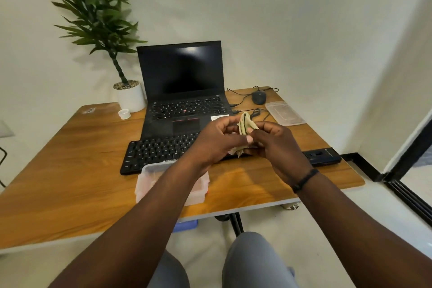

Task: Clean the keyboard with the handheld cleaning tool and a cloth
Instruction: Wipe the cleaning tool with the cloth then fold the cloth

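A black external keyboard (159, 151) lies on the wooden desk (70, 170) in front of an open black laptop (182, 91). Above the keyboard's right end, my left hand (217, 142) and my right hand (278, 145) meet and both grip a folded pale yellow-green cloth (246, 125). The cloth sticks up between my fingers and hangs a little below them. My hands hide the right part of the keyboard. I cannot see a handheld cleaning tool.
A translucent plastic box (194, 192) sits at the near desk edge under my left forearm. A potted plant (131, 98) and small white cup (124, 114) stand back left. A wired mouse (259, 97), clear pouch (284, 113) and black power strip (323, 158) lie to the right.
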